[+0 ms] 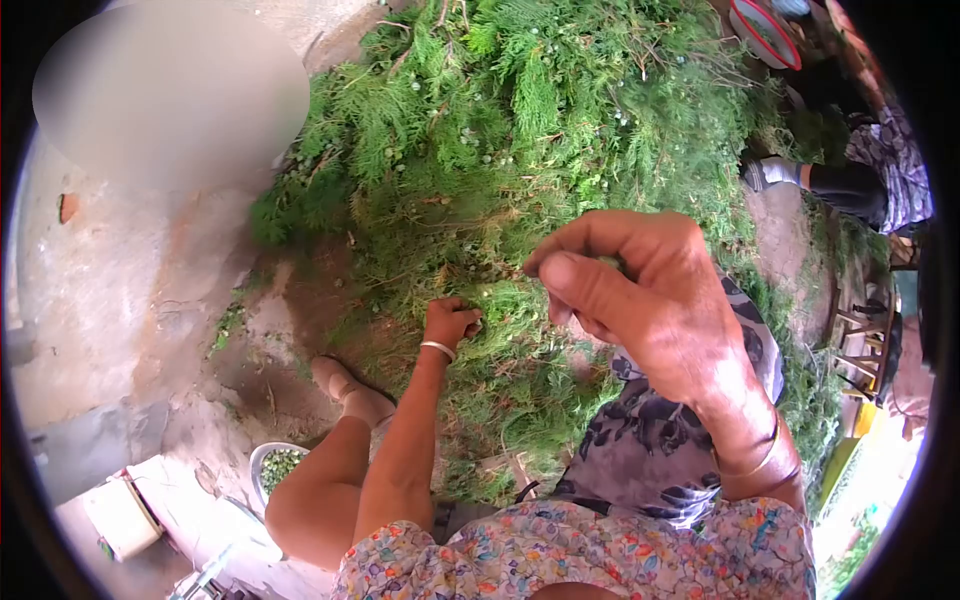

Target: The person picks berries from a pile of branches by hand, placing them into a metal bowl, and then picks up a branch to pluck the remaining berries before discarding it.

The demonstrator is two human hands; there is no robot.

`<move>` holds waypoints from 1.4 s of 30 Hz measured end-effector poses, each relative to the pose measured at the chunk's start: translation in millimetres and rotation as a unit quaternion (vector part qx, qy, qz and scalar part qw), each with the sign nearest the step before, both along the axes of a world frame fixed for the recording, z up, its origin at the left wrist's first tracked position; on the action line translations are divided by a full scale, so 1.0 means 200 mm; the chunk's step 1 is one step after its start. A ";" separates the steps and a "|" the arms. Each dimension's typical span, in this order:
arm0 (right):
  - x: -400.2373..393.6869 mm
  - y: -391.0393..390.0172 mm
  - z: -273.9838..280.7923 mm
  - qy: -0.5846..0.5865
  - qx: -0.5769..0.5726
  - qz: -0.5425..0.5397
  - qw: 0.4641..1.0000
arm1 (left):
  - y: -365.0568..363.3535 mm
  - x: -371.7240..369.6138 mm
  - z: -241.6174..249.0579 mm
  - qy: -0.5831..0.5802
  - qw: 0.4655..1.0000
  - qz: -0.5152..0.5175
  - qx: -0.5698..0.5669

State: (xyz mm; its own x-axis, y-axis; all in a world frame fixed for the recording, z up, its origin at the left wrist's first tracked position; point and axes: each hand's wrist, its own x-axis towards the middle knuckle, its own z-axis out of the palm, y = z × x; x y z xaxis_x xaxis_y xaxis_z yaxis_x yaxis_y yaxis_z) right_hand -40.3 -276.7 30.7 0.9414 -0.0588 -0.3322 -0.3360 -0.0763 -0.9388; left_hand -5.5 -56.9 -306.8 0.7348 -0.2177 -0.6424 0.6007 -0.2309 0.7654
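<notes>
My left hand (pixel 450 322), with a pale bangle at the wrist, is closed low over the green conifer sprigs (pixel 520 300); what its fingers hold, if anything, is hidden. Much nearer the camera, my right hand (pixel 650 290) is raised above the heap with thumb and fingertips pinched together. Anything between those fingertips is too small or covered to make out. Small pale green cones (pixel 468 135) dot the heaped branches (pixel 540 90). Beside my leg stands a white bowl (pixel 257 470) holding many such small green cones.
A red-rimmed basin (pixel 765 35) is at the far upper right. Another person's shoe and dark-clothed leg (pixel 840 190) reach in from the right. A wooden stool (pixel 865 345) stands at the right edge. Bare concrete (pixel 150 270) lies to the left.
</notes>
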 end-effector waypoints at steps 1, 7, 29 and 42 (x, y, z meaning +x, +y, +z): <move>0.00 0.01 0.00 -0.007 0.005 0.003 1.000 | 0.02 0.01 0.10 -0.007 1.000 0.003 0.005; 0.03 0.09 -0.05 0.000 -0.011 0.014 1.000 | 0.13 0.04 0.63 -0.178 0.979 -0.097 0.000; 0.12 0.42 -0.24 0.101 0.178 0.090 0.975 | 0.24 -0.06 1.38 -0.545 0.824 -0.151 -0.024; 0.03 0.50 -0.38 -0.364 -0.220 0.192 0.884 | 0.24 -0.08 1.31 -0.038 0.930 0.079 -0.357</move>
State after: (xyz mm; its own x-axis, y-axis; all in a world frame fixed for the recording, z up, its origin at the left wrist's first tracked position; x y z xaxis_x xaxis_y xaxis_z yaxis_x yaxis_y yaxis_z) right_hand -35.1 -175.8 -45.4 0.8745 0.3400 0.3461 0.4762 -0.4652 -0.7462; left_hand -20.6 -9.6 -45.6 0.8312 -0.4535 -0.3217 0.5224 0.4387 0.7312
